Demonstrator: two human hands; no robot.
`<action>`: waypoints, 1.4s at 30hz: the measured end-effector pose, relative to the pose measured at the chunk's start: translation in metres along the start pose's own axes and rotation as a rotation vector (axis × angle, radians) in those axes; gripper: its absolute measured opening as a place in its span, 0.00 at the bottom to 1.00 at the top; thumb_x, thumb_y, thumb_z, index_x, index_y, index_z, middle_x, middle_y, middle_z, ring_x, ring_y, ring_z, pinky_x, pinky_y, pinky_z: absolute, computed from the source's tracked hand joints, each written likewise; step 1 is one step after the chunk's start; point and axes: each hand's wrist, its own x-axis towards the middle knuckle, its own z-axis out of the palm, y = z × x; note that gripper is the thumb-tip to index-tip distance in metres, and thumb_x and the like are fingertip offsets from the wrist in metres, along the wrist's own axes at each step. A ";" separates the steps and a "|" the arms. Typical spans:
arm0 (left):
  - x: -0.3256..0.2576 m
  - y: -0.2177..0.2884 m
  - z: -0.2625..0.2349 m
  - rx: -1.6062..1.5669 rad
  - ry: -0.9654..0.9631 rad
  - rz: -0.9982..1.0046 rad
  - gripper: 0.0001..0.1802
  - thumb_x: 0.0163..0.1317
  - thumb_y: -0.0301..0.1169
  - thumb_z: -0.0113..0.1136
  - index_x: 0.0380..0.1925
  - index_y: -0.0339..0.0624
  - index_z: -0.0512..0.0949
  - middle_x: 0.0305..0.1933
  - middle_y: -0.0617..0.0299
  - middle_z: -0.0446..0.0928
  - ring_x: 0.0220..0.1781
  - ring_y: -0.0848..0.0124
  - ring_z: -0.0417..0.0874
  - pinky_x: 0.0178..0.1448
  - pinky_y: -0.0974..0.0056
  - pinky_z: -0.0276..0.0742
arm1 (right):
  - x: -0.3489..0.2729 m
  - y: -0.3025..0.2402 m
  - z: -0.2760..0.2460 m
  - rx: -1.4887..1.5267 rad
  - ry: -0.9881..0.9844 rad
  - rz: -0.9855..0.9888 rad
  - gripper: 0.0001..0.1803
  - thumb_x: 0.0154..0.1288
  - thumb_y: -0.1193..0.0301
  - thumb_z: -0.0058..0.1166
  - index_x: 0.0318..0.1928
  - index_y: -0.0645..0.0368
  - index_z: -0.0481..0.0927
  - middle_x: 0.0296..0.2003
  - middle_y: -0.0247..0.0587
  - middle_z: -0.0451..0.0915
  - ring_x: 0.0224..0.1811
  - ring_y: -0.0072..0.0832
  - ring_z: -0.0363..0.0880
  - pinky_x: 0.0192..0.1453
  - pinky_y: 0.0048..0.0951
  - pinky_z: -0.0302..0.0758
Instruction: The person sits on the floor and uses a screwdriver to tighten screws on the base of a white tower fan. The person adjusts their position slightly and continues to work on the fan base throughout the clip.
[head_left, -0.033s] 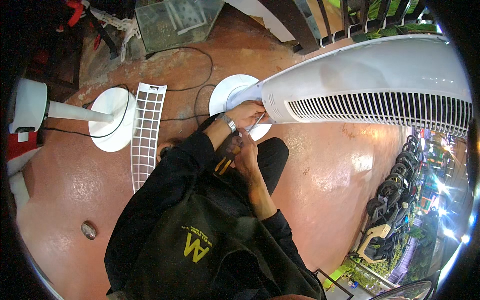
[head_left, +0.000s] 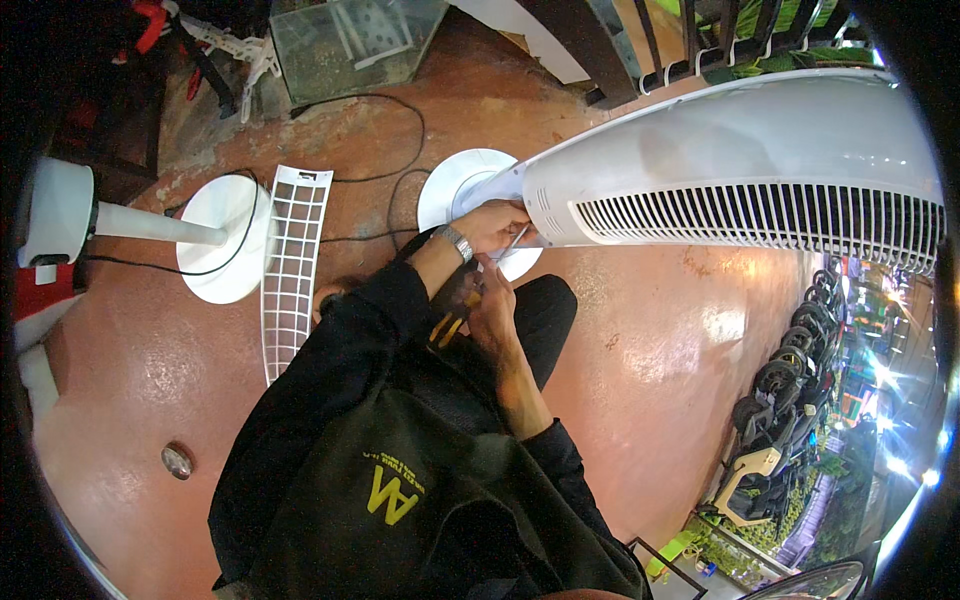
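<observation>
A large white tower fan point(head_left: 720, 140) slants across from the upper right. Its narrow lower end meets a round white base point(head_left: 450, 185) on the floor. My left hand point(head_left: 495, 228), a metal watch on its wrist, is closed at this lower end, its fingertips partly hidden against the housing. Just below it, my right hand point(head_left: 492, 310) grips what looks like a screwdriver with a black and yellow handle point(head_left: 448, 328). The thin metal shaft points up to the fan's end beside my left fingers. Its tip is hard to make out.
Left of my arms a white grid grille point(head_left: 295, 260) lies on the reddish floor. Beyond it is a white stand with a round base point(head_left: 215, 265). Black cords point(head_left: 425, 130) cross the floor. A small metallic dish point(head_left: 177, 460) sits lower left; a glass tank point(head_left: 350, 50) stands at the back.
The tool's black and yellow handle has shifted very slightly in my right hand. My left hand and the fan stay in place.
</observation>
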 end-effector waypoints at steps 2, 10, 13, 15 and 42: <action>0.010 0.005 -0.007 0.021 0.025 -0.049 0.13 0.62 0.23 0.52 0.47 0.30 0.74 0.45 0.59 0.77 0.44 0.72 0.77 0.51 0.68 0.74 | 0.001 0.001 0.002 0.038 -0.013 -0.045 0.19 0.74 0.60 0.39 0.58 0.57 0.69 0.28 0.33 0.67 0.29 0.25 0.68 0.34 0.30 0.71; 0.029 0.025 -0.015 0.040 0.081 -0.124 0.14 0.60 0.19 0.53 0.47 0.30 0.73 0.47 0.55 0.77 0.51 0.69 0.78 0.57 0.67 0.74 | 0.021 0.001 0.013 0.100 0.074 -0.092 0.19 0.73 0.60 0.42 0.58 0.56 0.70 0.28 0.33 0.66 0.30 0.27 0.69 0.36 0.31 0.72; 0.027 0.027 -0.012 0.051 0.092 -0.116 0.14 0.60 0.19 0.54 0.47 0.29 0.73 0.48 0.53 0.77 0.51 0.68 0.78 0.56 0.65 0.76 | 0.032 0.006 0.012 0.122 0.093 -0.100 0.22 0.72 0.60 0.43 0.61 0.56 0.69 0.28 0.31 0.66 0.27 0.22 0.68 0.31 0.26 0.73; 0.025 0.029 -0.009 0.054 0.095 -0.117 0.14 0.60 0.19 0.54 0.47 0.28 0.73 0.48 0.53 0.77 0.51 0.68 0.79 0.56 0.64 0.76 | 0.037 0.009 0.011 0.157 0.098 -0.115 0.21 0.73 0.60 0.43 0.60 0.57 0.71 0.27 0.31 0.66 0.26 0.21 0.68 0.30 0.25 0.73; 0.036 0.022 -0.019 0.014 0.209 -0.059 0.10 0.63 0.24 0.54 0.43 0.31 0.75 0.40 0.57 0.79 0.38 0.71 0.79 0.42 0.65 0.75 | 0.038 0.005 0.014 0.149 0.069 -0.109 0.17 0.72 0.58 0.43 0.44 0.60 0.73 0.27 0.32 0.71 0.27 0.23 0.71 0.29 0.25 0.72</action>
